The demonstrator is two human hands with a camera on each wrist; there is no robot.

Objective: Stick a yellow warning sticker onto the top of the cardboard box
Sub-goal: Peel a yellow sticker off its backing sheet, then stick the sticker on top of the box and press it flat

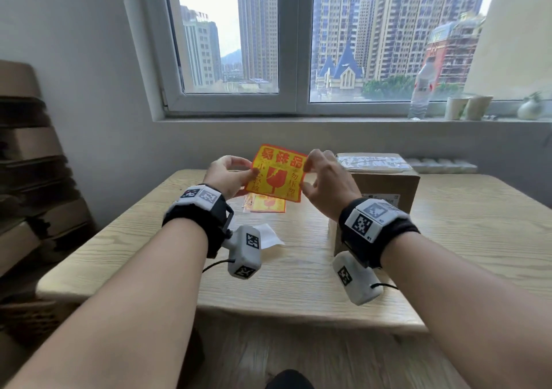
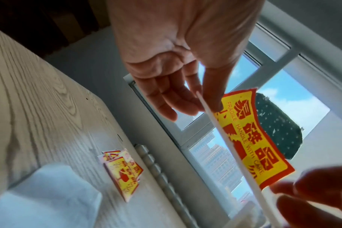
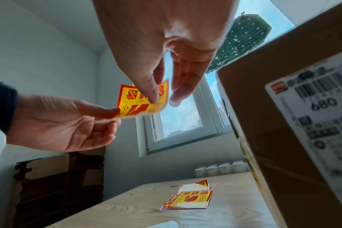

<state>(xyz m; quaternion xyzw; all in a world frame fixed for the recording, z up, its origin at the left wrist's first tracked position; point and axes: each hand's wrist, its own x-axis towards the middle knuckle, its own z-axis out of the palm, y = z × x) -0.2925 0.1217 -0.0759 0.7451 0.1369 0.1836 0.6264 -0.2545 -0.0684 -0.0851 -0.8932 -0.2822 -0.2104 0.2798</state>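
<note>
Wood surface (image 1: 179, 239) w/ a rounded near edge runs under the window, open room across its middle and left. Cardboard box (image 1: 385, 185) stands on the right side of it, shipping label on the side facing the person; the top carries a shiny taped patch and no yellow sticker yet, so the sticking itself isn't done.

Left hand (image 1: 227, 176) pinches the left edge of the yellow sticker (image 1: 279, 173), thumb on the printed face, fingers behind. Right hand (image 1: 325, 176) pinches the top right corner, other fingers loosely spread. The sticker hangs in the air above the surface, left of the box and apart from it. In the left wrist view a white backing strip (image 2: 221, 123) stands off the printed layer, so I judge peeling is underway, not finished.

Spare sticker stack (image 1: 265, 204) lies flat below the hands; a white paper scrap (image 1: 268, 236) sits nearer. Left to do: finish the peel, carry right, press down. Path to the box top looks unblocked.
</note>
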